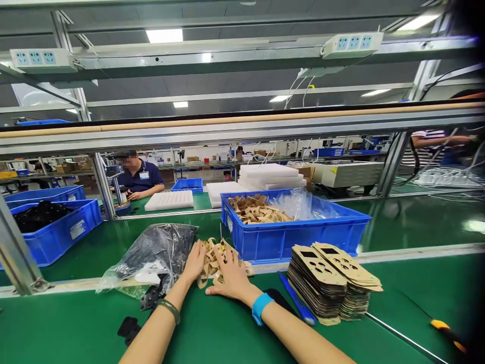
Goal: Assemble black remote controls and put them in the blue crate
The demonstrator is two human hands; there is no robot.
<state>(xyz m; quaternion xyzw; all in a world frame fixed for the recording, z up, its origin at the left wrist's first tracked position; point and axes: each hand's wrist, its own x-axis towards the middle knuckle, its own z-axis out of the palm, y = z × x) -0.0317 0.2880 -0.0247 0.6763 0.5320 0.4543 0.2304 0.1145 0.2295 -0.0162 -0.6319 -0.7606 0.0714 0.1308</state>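
A small heap of tan paper-like scraps (210,263) lies on the green bench, in front of the large blue bin. My left hand (196,260) rests against the heap's left side, fingers stretched forward and close together. Over its right side lies my right hand (234,275), with fingers spread and the thumb out to the left. Neither hand grips anything that I can see. Left of my left hand is a clear plastic bag of black parts (162,250), with a few black pieces (130,329) loose nearby.
The blue bin (299,240) holds more tan scraps and clear plastic. Right of my hands stand two stacks of tan cut-out sheets (318,288), beside a blue pen-like tool (297,298). A screwdriver (447,333) lies far right. Across the bench sits a co-worker (138,174).
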